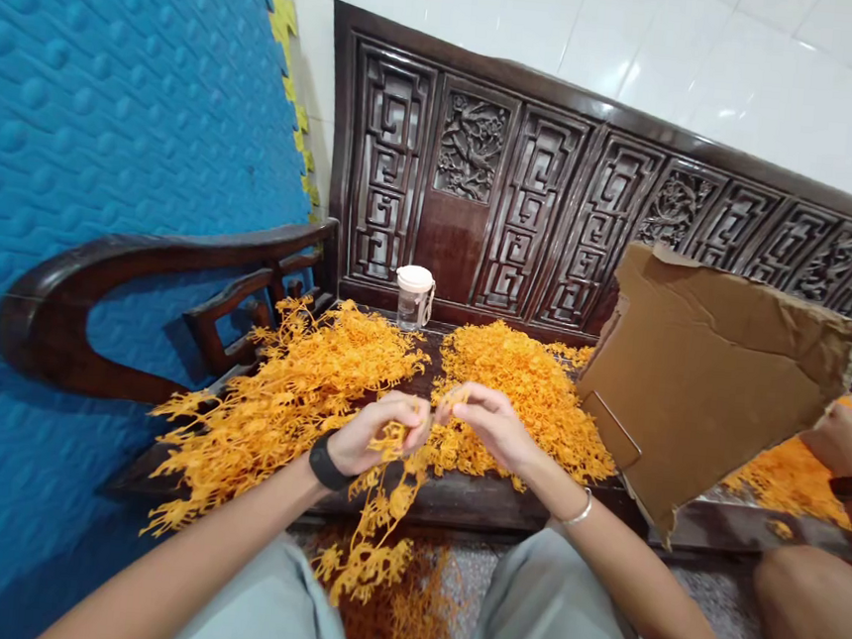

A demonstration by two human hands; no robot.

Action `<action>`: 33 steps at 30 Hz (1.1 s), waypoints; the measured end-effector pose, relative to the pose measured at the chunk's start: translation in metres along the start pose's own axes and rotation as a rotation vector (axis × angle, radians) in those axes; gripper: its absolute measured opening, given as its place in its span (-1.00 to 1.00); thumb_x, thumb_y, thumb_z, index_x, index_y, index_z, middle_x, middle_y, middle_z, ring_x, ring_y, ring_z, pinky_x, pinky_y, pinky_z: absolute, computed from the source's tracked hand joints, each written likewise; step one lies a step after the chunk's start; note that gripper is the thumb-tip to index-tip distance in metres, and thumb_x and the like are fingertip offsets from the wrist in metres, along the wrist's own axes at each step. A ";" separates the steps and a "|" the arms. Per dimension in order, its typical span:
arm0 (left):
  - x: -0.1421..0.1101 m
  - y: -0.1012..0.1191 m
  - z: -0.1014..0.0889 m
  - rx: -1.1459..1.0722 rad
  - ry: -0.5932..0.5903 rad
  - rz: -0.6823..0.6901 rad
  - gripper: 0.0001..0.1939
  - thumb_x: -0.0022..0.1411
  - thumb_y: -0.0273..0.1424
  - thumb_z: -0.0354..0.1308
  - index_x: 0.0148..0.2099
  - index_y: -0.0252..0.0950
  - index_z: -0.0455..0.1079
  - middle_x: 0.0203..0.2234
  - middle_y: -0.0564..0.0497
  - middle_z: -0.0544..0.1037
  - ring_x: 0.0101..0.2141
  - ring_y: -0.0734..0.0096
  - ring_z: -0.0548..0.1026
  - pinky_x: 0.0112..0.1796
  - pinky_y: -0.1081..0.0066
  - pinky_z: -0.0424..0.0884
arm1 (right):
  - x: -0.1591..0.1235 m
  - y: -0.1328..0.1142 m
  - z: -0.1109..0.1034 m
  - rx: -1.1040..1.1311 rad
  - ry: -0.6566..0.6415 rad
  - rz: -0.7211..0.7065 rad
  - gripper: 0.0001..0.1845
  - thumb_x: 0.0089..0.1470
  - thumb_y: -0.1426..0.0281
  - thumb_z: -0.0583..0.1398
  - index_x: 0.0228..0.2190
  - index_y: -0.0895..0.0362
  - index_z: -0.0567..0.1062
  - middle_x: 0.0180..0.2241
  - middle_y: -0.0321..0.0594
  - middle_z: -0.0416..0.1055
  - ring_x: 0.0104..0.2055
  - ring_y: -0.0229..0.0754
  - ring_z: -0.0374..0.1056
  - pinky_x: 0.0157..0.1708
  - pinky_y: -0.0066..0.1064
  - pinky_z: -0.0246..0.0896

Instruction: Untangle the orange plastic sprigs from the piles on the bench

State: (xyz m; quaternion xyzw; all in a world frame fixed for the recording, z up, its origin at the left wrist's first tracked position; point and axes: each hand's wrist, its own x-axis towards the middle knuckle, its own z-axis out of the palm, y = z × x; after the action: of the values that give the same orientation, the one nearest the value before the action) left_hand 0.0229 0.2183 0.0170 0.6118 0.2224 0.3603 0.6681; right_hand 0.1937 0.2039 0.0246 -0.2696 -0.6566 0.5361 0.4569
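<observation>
Close together over the bench's front edge are my two hands. My left hand, with a black wristband, is closed around a strand of orange branched plastic pieces that dangles between my knees. The fingers of my right hand pinch a small orange piece near my left fingertips; its exact shape is hard to make out. To the left lies a loose heap of orange branched strands. Right behind my right hand is a denser pile of small orange pieces.
A dark carved wooden bench carries the piles. A lidded clear cup stands at its back. An upright cardboard sheet divides off another person's hand and orange pile. Orange pieces lie below; blue mat at left.
</observation>
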 end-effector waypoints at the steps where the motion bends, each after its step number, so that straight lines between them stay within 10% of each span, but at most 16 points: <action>1: 0.002 -0.001 -0.001 0.048 0.060 0.015 -0.75 -0.09 -0.33 -0.01 -0.72 -0.28 0.23 -0.76 0.04 0.24 -0.66 0.48 0.20 -0.58 0.42 0.15 | 0.003 0.003 -0.005 -0.099 0.098 -0.033 -0.86 -0.07 0.33 0.14 -0.47 0.16 0.39 -0.44 -0.25 0.36 -0.35 -0.26 0.27 -0.26 -0.38 0.15; 8: 0.020 -0.030 -0.024 0.373 0.258 0.010 -0.69 0.05 -0.15 0.01 -0.49 -0.31 0.27 -0.67 0.14 0.21 -0.67 0.56 0.15 -0.64 0.52 0.07 | 0.030 0.028 -0.054 -0.930 0.369 -0.131 -0.80 -0.04 0.36 0.13 -0.31 0.17 0.34 -0.49 -0.26 0.29 -0.45 -0.28 0.19 -0.39 -0.45 0.10; 18: 0.019 -0.029 -0.025 0.250 0.336 0.016 -0.64 0.00 -0.08 0.04 -0.48 -0.31 0.24 -0.67 0.14 0.19 -0.65 0.55 0.19 -0.65 0.53 0.16 | 0.055 0.028 -0.064 -1.689 -0.025 -0.200 -0.77 0.05 0.35 0.06 -0.26 0.19 0.39 -0.28 -0.07 0.29 -0.19 -0.09 0.11 -0.22 -0.26 0.01; 24: 0.014 -0.026 -0.025 0.074 0.392 -0.053 -0.63 -0.05 -0.10 0.12 -0.49 -0.31 0.18 -0.70 0.19 0.14 -0.73 0.66 0.08 -0.73 0.59 0.00 | 0.044 0.031 -0.067 -1.750 0.075 -0.204 -0.68 0.01 0.50 0.02 -0.15 0.30 0.33 0.01 0.08 0.08 -0.04 0.03 0.00 -0.12 -0.15 -0.05; 29: -0.004 -0.012 -0.014 0.029 0.061 -0.152 -0.64 0.10 -0.13 -0.01 -0.50 -0.34 0.25 -0.65 0.09 0.30 -0.79 0.69 0.11 -0.76 0.56 -0.03 | 0.025 0.030 -0.062 -1.475 0.182 -0.228 -0.68 0.04 0.47 0.02 -0.13 0.20 0.31 -0.03 -0.05 0.17 -0.03 -0.06 0.05 -0.11 -0.19 -0.04; 33: -0.014 -0.012 -0.004 0.032 0.034 -0.187 -0.70 0.04 -0.14 0.07 -0.43 -0.29 0.25 -0.64 0.13 0.29 -0.77 0.61 0.20 -0.74 0.54 0.10 | 0.010 0.030 -0.038 -1.086 0.093 -0.177 -0.80 0.09 0.37 0.00 -0.29 0.15 0.39 -0.22 -0.18 0.33 -0.14 -0.19 0.18 -0.11 -0.29 0.01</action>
State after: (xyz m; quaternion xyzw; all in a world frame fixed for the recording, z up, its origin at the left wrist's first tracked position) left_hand 0.0141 0.2104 0.0028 0.5928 0.2956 0.3033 0.6850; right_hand 0.2192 0.2382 -0.0002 -0.4340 -0.8380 0.0674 0.3240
